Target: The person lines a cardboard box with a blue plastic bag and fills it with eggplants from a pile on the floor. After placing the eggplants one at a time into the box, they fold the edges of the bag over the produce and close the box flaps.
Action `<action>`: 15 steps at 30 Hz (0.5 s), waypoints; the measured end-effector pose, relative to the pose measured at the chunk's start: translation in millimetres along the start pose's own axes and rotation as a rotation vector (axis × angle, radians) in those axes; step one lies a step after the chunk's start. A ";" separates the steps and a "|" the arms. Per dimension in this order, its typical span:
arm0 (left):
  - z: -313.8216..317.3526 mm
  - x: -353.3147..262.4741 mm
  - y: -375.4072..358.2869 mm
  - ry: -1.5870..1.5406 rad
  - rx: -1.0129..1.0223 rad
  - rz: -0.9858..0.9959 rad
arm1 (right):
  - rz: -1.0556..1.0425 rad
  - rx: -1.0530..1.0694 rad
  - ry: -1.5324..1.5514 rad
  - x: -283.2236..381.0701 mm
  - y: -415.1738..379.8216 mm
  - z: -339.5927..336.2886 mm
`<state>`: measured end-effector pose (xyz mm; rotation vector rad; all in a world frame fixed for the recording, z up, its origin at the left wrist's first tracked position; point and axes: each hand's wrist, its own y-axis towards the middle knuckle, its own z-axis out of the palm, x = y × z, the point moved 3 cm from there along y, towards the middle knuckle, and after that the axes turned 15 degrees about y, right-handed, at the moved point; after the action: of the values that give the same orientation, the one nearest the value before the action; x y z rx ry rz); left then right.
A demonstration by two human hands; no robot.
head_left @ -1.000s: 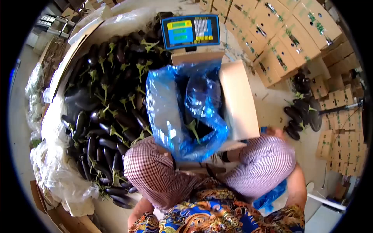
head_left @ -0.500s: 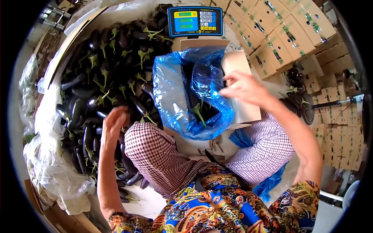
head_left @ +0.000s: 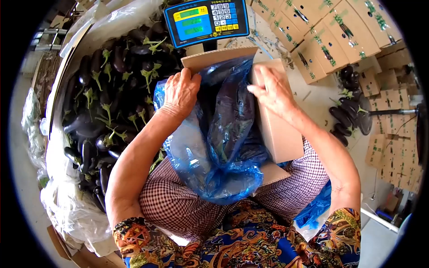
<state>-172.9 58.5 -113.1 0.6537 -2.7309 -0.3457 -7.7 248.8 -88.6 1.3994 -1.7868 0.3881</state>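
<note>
An open cardboard box (head_left: pixel 281 129) stands between the knees, lined with a blue plastic bag (head_left: pixel 192 152). Dark eggplants (head_left: pixel 232 111) show inside, partly under the blue film. My left hand (head_left: pixel 181 91) is at the back left of the box, its fingers closed over the edge of the bag. On the right, my right hand (head_left: pixel 273 91) is at the box's upraised side flap, with its fingers bent and the thumb apart over the opening. Nothing can be made out between them.
A large heap of eggplants (head_left: pixel 107 94) fills the left side, bordered by clear plastic sheeting (head_left: pixel 67 196). Behind the box stands a scale display (head_left: pixel 206 22). Printed cartons (head_left: pixel 335 35) are stacked at the back right, with more eggplants (head_left: pixel 346 114) on the floor.
My left hand has moved from the eggplant heap to the bag's back left edge. The bag's film now lies further over the eggplants. My right hand remains by the right flap.
</note>
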 end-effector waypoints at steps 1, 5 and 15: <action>-4.0 -3.3 2.1 -0.125 0.002 -0.003 | -0.174 -0.125 -0.101 -7.4 9.7 1.7; -49.0 -28.8 -8.0 -0.459 -0.049 0.134 | -0.135 -0.207 -0.173 -23.4 36.8 17.6; -85.2 -31.7 -25.1 -0.337 -0.082 0.295 | -0.175 -0.078 -0.162 -4.4 27.6 -1.2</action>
<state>-106.0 38.1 -49.7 0.1744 -3.0526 -0.5330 -32.1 261.8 -84.7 1.5542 -1.7702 0.1145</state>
